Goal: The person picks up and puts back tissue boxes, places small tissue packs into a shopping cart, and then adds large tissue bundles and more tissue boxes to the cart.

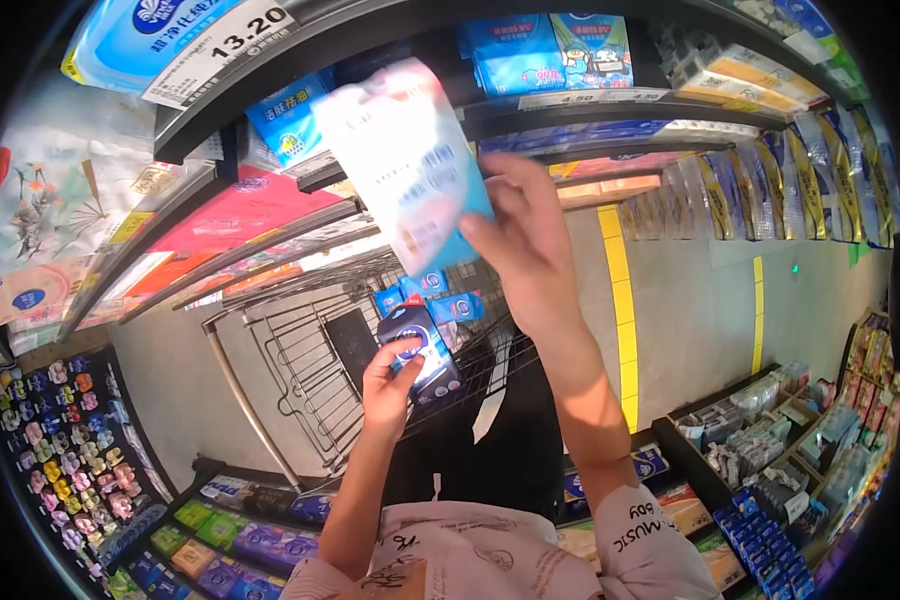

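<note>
Head view: our right hand (520,215) is partly closed, thumb in front and fingers curled round the right edge of a pale pack (400,160), which tilts before the shelf (560,117). Blurred as it is, we judge the pack light and soft, its glossy film a little slippery; a broad pinch well in from the edge suits it. Our left hand (390,385) has finger and thumb nearly together on the face of a dark pack (435,355), which looks stiffer and better gripped by its sides. Beyond it, blue packs (460,307) lie in the cart (348,350).
</note>
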{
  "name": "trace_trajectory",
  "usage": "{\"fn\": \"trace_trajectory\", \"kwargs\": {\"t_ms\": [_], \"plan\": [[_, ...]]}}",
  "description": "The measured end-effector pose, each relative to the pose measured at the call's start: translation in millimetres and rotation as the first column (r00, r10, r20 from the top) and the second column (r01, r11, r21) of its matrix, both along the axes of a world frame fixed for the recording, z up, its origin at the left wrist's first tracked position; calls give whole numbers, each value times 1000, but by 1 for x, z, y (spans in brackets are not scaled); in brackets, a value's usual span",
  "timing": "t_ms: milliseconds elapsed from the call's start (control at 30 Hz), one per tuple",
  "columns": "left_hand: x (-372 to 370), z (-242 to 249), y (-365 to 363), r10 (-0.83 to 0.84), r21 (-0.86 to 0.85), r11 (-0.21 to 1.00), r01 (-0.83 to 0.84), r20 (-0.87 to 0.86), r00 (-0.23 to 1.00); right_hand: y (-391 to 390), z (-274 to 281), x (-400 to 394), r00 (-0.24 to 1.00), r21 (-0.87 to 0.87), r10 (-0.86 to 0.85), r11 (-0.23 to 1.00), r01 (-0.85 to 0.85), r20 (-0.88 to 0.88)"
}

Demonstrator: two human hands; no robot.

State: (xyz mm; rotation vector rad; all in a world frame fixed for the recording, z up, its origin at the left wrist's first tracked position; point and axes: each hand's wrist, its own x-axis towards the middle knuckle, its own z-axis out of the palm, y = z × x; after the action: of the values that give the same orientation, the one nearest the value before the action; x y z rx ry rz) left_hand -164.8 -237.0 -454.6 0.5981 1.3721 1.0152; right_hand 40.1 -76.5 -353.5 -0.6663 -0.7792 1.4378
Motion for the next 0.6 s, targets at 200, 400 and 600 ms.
{"fn": "trace_trajectory", "kwargs": {"t_ms": [200,400,600], "plan": [[14,64,24,-52,232,970,75,-101,993,47,24,2,989,-155,103,981,-119,-108],[14,123,103,25,227,974,-25,2,1000,-54,-35,55,975,-221,4,974,-55,-224],[53,152,224,-102,290,954,78,69,992,-138,-89,104,983,-585,-80,811,-32,-164]]}}
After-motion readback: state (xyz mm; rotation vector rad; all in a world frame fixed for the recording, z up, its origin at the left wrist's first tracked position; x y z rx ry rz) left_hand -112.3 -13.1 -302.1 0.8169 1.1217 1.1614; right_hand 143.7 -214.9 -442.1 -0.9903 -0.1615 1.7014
